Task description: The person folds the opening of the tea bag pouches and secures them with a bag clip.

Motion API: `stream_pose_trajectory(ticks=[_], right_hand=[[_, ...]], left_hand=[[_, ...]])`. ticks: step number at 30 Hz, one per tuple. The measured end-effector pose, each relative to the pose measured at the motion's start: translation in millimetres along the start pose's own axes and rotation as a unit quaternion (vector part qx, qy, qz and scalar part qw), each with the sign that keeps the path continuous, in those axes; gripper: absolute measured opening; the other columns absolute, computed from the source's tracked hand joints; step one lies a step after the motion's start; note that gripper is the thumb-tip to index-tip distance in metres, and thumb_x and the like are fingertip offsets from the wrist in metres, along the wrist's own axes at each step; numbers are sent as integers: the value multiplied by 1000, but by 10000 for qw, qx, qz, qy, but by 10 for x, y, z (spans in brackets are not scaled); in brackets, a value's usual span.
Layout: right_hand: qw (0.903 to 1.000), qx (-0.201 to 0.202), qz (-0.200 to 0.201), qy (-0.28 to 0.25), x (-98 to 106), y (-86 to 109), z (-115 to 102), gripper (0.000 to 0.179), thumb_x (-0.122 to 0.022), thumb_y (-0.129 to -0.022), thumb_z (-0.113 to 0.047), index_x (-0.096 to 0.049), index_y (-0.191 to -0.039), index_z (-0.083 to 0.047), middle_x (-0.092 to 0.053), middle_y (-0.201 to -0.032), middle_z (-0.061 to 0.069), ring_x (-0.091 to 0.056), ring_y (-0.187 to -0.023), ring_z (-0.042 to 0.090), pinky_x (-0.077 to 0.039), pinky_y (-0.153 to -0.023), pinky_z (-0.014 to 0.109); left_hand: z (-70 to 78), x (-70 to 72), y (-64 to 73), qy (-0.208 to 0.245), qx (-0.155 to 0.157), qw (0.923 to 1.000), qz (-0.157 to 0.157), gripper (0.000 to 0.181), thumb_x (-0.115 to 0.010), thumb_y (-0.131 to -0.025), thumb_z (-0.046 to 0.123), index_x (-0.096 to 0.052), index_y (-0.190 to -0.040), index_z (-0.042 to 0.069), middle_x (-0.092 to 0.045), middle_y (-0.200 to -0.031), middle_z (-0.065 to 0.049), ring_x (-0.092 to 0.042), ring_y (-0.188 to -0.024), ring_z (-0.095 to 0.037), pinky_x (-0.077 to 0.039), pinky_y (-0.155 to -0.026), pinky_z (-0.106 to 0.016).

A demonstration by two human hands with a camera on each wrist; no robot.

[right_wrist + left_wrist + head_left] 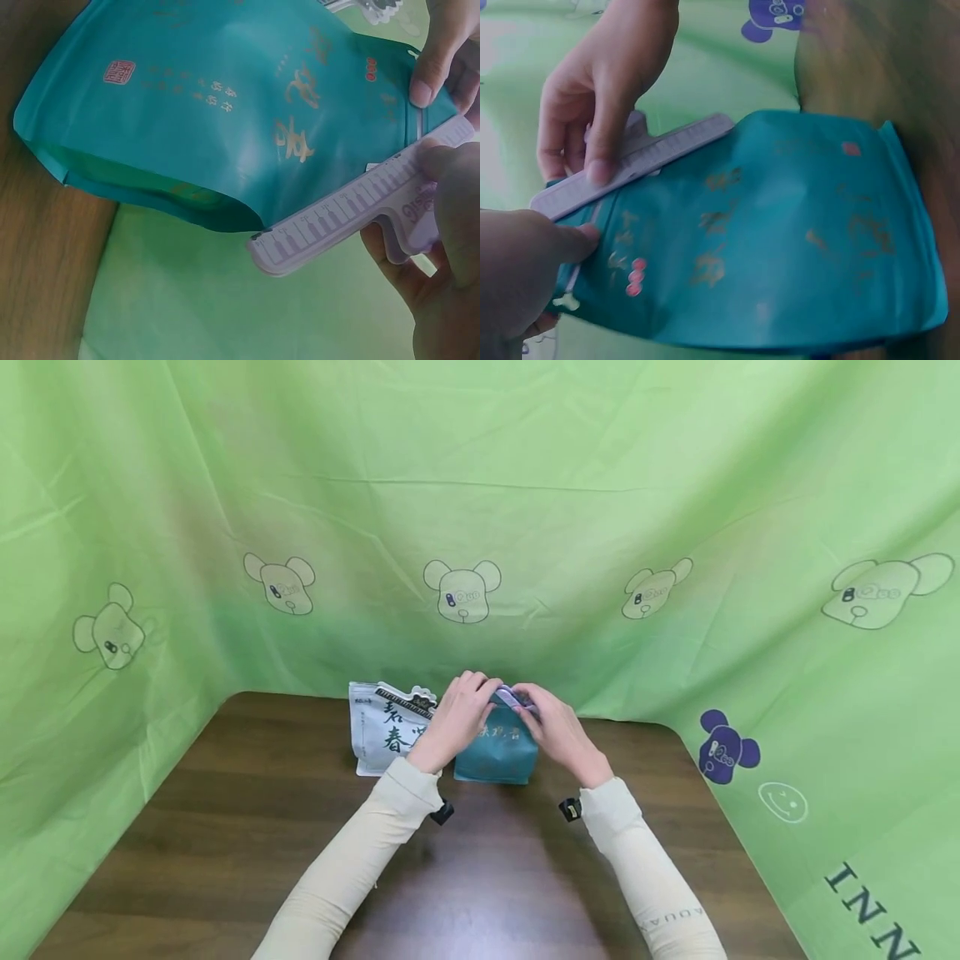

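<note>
A teal pouch [497, 762] with gold characters stands upright near the table's back edge. My left hand [459, 714] pinches its top edge, thumb [574, 241] on the front by the zip strip. My right hand [558, 731] grips a lilac bag clip [330, 214] with a piano-key pattern, its thumb [435, 157] on the bar. The clip lies slanted across the pouch's top corner, one end jutting past the side edge and the other reaching close to the left hand. Fingers of the right hand curl behind the clip's handle.
Left of the teal pouch stands a white pouch [369, 739] with dark characters. A black-and-white piano-pattern clip [405, 700] sits slanted across its top. Green printed cloth [570, 635] hangs close behind and beside the brown wooden table [262, 810].
</note>
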State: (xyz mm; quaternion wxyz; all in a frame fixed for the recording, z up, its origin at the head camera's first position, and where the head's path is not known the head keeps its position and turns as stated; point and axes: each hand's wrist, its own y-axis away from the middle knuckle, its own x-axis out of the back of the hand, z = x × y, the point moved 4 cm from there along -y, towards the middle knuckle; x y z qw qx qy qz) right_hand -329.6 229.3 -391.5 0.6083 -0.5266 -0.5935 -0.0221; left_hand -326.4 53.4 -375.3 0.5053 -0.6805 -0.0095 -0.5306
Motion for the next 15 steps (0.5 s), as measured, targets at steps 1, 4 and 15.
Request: stream_pose_trajectory(ticks=[1, 4, 15], right_hand=[[10000, 10, -8, 10, 2, -7, 5, 28, -64, -100, -9, -59, -127, -6, -68, -113, 12, -69, -97, 27, -57, -80, 46], [10000, 18, -82, 35, 7, -10, 39, 30, -63, -101, -11, -59, -130, -6, -68, -116, 13, -68, -103, 28, -56, -86, 48], [9929, -771, 552, -724, 238, 128, 458, 43, -49, -107, -13, -48, -148, 0, -56, -143, 22, -49, -134, 41, -33, -113, 57]], left_hand=[[-15, 18, -4, -67, -23, 10000, -33, 35, -75, -92, 13, -66, -125, 5, -67, -110, -10, -60, -102, -26, -49, -90, -37], [-71, 81, 3, -123, -19, 9998, -152, 36, -73, -94, 18, -66, -128, 5, -66, -116, -12, -59, -108, -28, -47, -94, -41], [-648, 606, 200, 151, 789, 9965, 216, 51, -63, -100, 23, -52, -144, 1, -57, -142, -20, -51, -133, -36, -33, -115, -52]])
